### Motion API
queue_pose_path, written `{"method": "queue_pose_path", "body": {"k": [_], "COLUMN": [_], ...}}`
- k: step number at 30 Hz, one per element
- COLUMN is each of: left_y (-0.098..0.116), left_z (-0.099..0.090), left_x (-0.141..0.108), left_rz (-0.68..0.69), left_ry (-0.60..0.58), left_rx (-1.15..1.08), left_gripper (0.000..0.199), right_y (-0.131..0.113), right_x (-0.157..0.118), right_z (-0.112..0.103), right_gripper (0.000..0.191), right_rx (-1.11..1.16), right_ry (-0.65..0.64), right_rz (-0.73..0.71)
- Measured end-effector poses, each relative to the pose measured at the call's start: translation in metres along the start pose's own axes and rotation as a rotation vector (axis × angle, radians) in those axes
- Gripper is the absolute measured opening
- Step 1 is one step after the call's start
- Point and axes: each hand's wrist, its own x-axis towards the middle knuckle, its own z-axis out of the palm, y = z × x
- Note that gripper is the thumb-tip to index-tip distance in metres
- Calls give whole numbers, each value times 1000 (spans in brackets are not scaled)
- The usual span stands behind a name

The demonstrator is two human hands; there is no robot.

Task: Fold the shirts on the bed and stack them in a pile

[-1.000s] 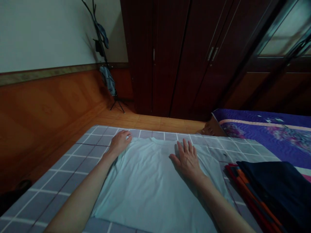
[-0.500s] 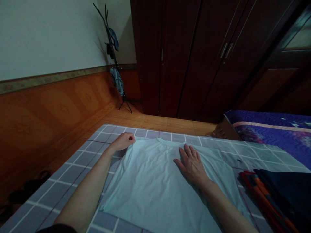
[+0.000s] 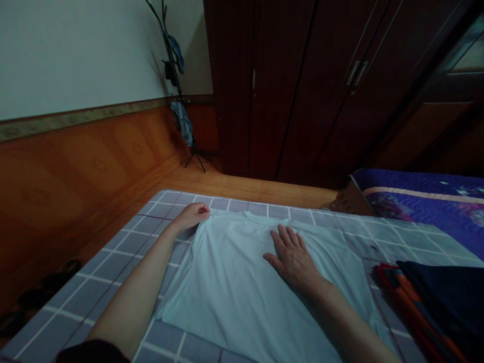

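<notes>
A pale, light-coloured T-shirt (image 3: 234, 272) lies spread out on a grey checked cloth (image 3: 113, 262), its neckline toward the far edge. With thumb and fingers closed, my left hand (image 3: 193, 216) pinches the shirt's far left corner near the shoulder. My right hand (image 3: 293, 254) rests flat on the upper part of the shirt, right of the middle, fingers spread and holding nothing. Soft creases run down the fabric between the two hands. The near edge of the shirt passes partly out of view at the bottom.
Folded dark blue, orange and red clothes (image 3: 434, 297) are stacked at the right. Beyond the cloth stand a dark wooden wardrobe (image 3: 280, 91) and a coat rack (image 3: 176, 75) with garments. A purple bedspread (image 3: 427, 196) lies at the far right, dark shoes (image 3: 49, 285) at the lower left.
My right hand has slid slightly left across the shirt. The left hand keeps its pinch at the corner, and the view has shifted a little.
</notes>
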Motion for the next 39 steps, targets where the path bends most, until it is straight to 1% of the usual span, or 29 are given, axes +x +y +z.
{"method": "queue_pose_path", "body": {"k": [3,6,9,13,16,19,21,24,27,28,30,32,34,36,37,39], "left_y": [10,21,28,25,24,26,28,26,19,16,13,14,17,21,22,20], "left_z": [-4,-7,-2,13,23,27,27,27,27,26,25,21,18,15,14,15], "left_x": [-8,-32,-75,-140,-174,-189,-193,-194,-194,-194,-194,-195,-200,-209,-215,-227], "left_rz": [-5,-24,-63,-173,-257,-298,-298,-271,-230,-217,-209,-220,-218,-178,-146,-52], "left_ry": [62,78,50,-9,21,40,13,-24,-45,-55,-72,-74,-60,-64,-85,-145], "left_rx": [109,188,255,385,411,409,408,425,405,384,348,341,373,423,446,476], "left_gripper": [28,23,18,23,22,24,28,31,32,32,33,31,27,26,24,15], "right_y": [3,5,6,7,6,1,-7,-20,-26,-25,-18,-9,-2,1,2,3], "right_x": [0,0,0,0,2,1,-6,-29,-64,-76,-101,-126,-152,-181,-195,-219], "right_z": [6,8,8,11,11,0,-12,-26,-31,-32,-32,-35,-40,-44,-44,-40], "right_gripper": [67,68,67,68,67,66,66,66,64,63,61,61,61,56,53,49], "right_rx": [-25,-46,-54,-49,-56,-55,-44,-15,27,34,24,1,-4,7,8,-3], "right_ry": [9,16,21,32,24,-15,-38,-32,-39,-48,-44,12,89,135,139,122], "right_rz": [-14,-23,-28,-35,-34,-6,13,-37,-120,-125,-88,-34,-26,-64,-84,-108]}}
